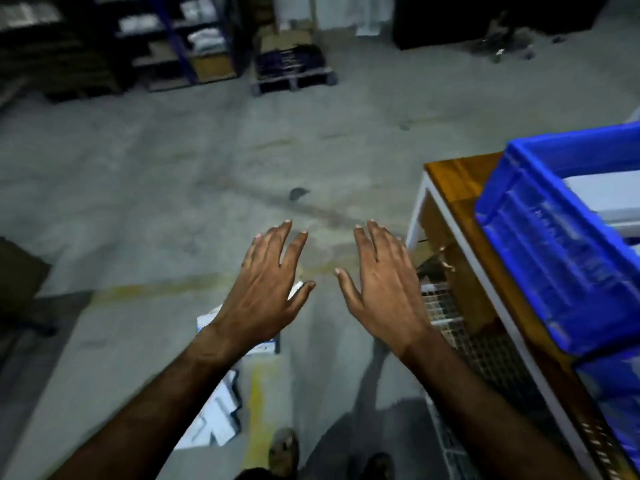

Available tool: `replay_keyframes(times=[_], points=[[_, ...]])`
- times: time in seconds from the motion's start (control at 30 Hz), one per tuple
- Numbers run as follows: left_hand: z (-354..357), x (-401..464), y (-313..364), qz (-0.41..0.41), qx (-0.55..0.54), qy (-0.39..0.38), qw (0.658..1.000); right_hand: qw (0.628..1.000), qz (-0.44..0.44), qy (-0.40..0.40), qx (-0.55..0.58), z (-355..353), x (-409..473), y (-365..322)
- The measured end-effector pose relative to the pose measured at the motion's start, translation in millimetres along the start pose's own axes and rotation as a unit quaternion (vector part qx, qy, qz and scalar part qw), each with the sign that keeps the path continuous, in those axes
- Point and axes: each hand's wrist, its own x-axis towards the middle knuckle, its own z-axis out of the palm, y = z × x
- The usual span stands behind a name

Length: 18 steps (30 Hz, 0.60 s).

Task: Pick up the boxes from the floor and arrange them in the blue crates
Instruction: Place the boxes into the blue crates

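Left hand [266, 289], right hand [377, 289] spread above concrete floor [173, 174]

Warehouse, stocked shelving racks [180, 39], loaded pallet [294, 69], bare concrete floor [173, 174]

dim indoor light | motion blur throughout | far background dark | wide-angle bending at edges

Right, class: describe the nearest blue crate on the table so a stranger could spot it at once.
Start at the wooden-topped table with white legs on the right side. Two blue crates show on it; take the blue crate nearer its far corner, seen almost whole. Unlike the second crate, cut off by the frame's edge, it shows a pale box lying inside.
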Motion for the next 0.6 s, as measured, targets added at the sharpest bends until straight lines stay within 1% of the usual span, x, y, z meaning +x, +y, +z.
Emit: replay_keyframes(times=[0.2, 0.3, 0.47, 0.6], points=[[8.1, -91.3, -74.8, -0.101, 0.000, -0.015, 0.995, 0.996, -0.078, -0.051, 0.009, 46.4, -13.1, -84.6], [15.2, -141.5, -116.7, -0.137, 0.010, -0.027, 0.990, 0.991, -0.104, -0.079, 0.006, 74.7, -22.2, -128.2], [23.6, -224.7, -187.0, -0.184, 0.005, -0.033, 0.982, 0.984, -0.135, -0.113, -0.014, 118.9, -43.4, -202.8], [34.4, -274.4, -226.3, -0.212, -0.009, -0.051, 0.976, 0.977, -0.147, -0.150, -0.031, 154.9, -56.8, -252.1]])
